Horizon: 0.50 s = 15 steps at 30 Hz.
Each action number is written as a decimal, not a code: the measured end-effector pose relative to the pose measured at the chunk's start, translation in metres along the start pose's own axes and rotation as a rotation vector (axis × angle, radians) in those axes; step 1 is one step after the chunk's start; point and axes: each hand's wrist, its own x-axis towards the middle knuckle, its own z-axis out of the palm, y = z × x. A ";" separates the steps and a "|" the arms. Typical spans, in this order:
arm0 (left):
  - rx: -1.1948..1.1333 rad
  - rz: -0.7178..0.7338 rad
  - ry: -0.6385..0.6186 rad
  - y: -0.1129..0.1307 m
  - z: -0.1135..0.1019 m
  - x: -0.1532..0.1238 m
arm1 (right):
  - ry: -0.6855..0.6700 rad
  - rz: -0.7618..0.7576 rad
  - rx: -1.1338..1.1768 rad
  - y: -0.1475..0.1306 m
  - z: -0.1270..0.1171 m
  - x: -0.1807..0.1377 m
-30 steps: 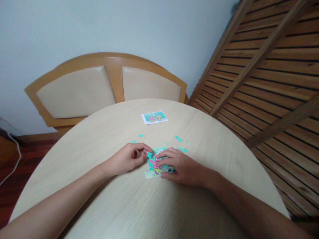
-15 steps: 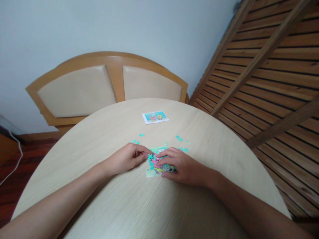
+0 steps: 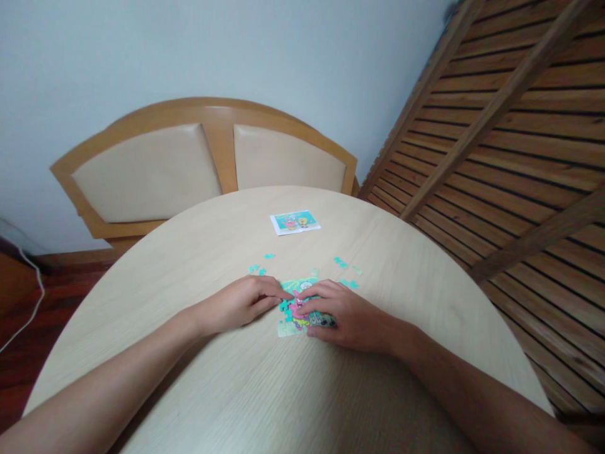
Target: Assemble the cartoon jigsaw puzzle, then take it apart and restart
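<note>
A partly assembled jigsaw puzzle [image 3: 301, 323] with a pink cartoon figure and teal background lies flat on the round table [image 3: 265, 391]. At its left edge, my left hand [image 3: 248, 301] is closed, thumb and index finger together at a small teal puzzle piece [image 3: 284, 306]. The fingertips partly cover the spot, so how the piece sits against its neighbours is hard to see. My right hand [image 3: 343, 315] rests over the puzzle's right side, its fingers spread and laid flat on the picture. That hand hides much of the right half.
Loose teal pieces [image 3: 258, 270] lie beyond my left hand, and several more pieces [image 3: 347, 284] lie beyond my right. Farther back is a printed picture card [image 3: 295, 222]. A padded chair back [image 3: 217, 151] stands behind the table, with wooden slats [image 3: 510, 126] on the right.
My left index finger has shifted slightly right over the puzzle's left edge, and the teal piece there sits a little lower. The right hand has stayed in place.
</note>
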 end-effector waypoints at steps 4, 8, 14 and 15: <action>0.022 0.017 -0.027 -0.001 -0.001 -0.001 | 0.000 -0.003 0.002 0.000 0.000 0.000; -0.003 0.040 -0.065 0.004 -0.005 -0.002 | -0.004 -0.007 0.004 0.002 0.000 0.000; -0.018 0.077 -0.108 0.009 -0.007 -0.002 | -0.011 -0.002 0.004 0.001 0.000 0.000; -0.012 0.080 -0.113 0.009 -0.007 -0.003 | -0.008 -0.003 0.003 0.001 0.000 0.000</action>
